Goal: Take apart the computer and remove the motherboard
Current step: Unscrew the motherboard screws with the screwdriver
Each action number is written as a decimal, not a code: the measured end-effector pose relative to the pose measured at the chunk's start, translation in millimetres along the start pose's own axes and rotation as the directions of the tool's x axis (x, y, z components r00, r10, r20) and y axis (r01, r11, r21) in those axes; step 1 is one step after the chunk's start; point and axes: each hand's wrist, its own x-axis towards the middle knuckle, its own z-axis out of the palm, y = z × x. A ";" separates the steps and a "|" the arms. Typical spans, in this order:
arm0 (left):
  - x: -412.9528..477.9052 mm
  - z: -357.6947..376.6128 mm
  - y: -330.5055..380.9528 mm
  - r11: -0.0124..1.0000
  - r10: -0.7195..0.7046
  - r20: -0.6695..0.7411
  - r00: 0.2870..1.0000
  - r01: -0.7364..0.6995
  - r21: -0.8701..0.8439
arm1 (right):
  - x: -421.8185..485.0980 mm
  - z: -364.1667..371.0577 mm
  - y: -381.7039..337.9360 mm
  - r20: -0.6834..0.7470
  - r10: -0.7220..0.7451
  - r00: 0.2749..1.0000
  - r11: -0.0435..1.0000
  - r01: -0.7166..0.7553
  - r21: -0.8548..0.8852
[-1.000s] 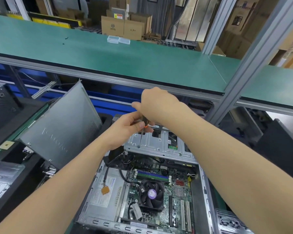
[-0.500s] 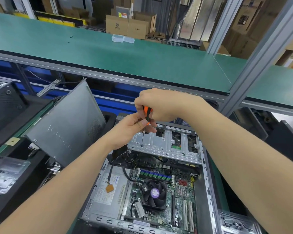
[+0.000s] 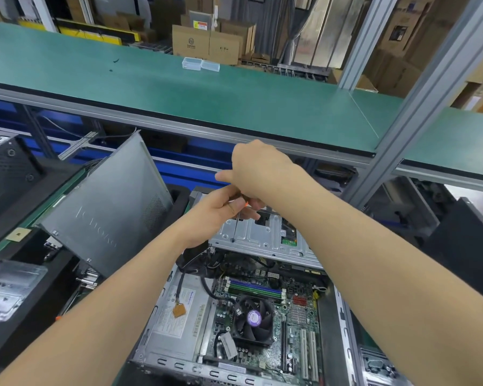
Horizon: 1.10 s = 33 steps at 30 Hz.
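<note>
gripping the screwdriver [image 3: 236, 224] handle in the right hand [image 3: 258, 174], pinching its shaft with the left hand [image 3: 214, 214], resting the tip on the drive cage [image 3: 262, 242] beyond the motherboard [image 3: 293, 316].

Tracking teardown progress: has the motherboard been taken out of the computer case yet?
No, the motherboard lies flat inside the open computer case, with the CPU fan mounted on it.

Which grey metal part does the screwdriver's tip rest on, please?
The flat silver drive cage beyond the green motherboard: the orange-collared screwdriver stands on its left side. The labelled power supply and leaning grey side panel lie apart.
</note>
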 end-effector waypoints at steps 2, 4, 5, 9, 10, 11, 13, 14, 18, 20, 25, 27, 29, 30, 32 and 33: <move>0.6 -1.5 -1.1 1.000 -0.005 0.007 1.000 0.005 0.007 | 1.3 1.9 4.6 -0.041 -0.088 0.995 0.996 0.087 -0.019; 0.6 -3.2 -2.4 1.000 -0.013 -0.004 1.000 0.013 -0.011 | 2.3 2.8 10.3 -0.032 -0.197 0.980 0.979 0.196 -0.050; 0.3 -4.0 -3.0 1.000 -0.009 -0.008 1.000 0.008 -0.025 | 2.3 0.9 13.1 -0.003 -0.251 0.968 0.966 0.250 -0.071; -0.9 -6.6 -2.8 0.998 -0.008 0.010 1.000 0.008 -0.055 | -4.3 -16.9 21.7 0.165 -0.433 0.886 0.885 0.452 -0.109; -0.9 -6.5 -3.2 0.998 -0.009 0.017 1.000 0.010 -0.061 | -5.4 -18.6 22.5 0.188 -0.461 0.868 0.867 0.485 -0.114; -1.0 -6.3 -4.0 0.997 -0.012 0.021 1.000 0.013 -0.071 | -5.8 -18.6 22.9 0.201 -0.477 0.856 0.854 0.505 -0.126; -1.8 -4.8 -6.0 0.997 -0.022 0.022 1.000 0.023 -0.080 | -5.9 -15.7 23.1 0.208 -0.485 0.849 0.838 0.520 -0.168; -2.3 -3.9 -6.9 0.997 -0.024 0.020 1.000 0.026 -0.078 | -5.1 -12.9 23.1 0.202 -0.491 0.847 0.832 0.525 -0.178; -1.4 -2.0 -7.7 0.998 -0.020 0.018 1.000 0.022 -0.062 | -2.5 -10.7 25.7 0.195 -0.484 0.853 0.852 0.510 -0.117; -1.0 -2.2 -6.7 0.998 -0.008 0.017 1.000 0.009 -0.060 | -2.5 -12.0 26.7 0.167 -0.477 0.863 0.861 0.497 -0.108; -0.3 -3.6 -9.8 1.000 -0.016 -0.009 1.000 0.016 -0.027 | -6.4 5.1 8.5 -0.283 -0.133 0.950 0.986 0.098 -0.137; 0.0 -3.7 -10.4 1.000 -0.010 0.002 1.000 0.010 -0.027 | -3.7 15.0 3.6 -0.226 0.005 0.974 0.999 -0.016 -0.045; -0.6 -3.9 -9.0 1.000 0.005 0.014 1.000 -0.005 -0.027 | 1.2 16.1 5.0 -0.142 -0.009 0.990 0.999 0.015 0.036; -0.7 -4.1 -8.1 1.000 0.008 0.018 1.000 -0.008 -0.029 | 3.0 12.8 7.2 -0.113 -0.055 0.992 0.997 0.060 0.043; -1.0 -5.9 -7.1 0.999 0.005 0.020 1.000 -0.004 -0.036 | 4.6 4.8 12.5 -0.054 -0.191 0.980 0.982 0.191 -0.002; -1.1 -7.0 -6.6 0.999 0.004 0.017 1.000 -0.003 -0.040 | 4.0 0.3 14.4 -0.015 -0.271 0.963 0.962 0.270 -0.033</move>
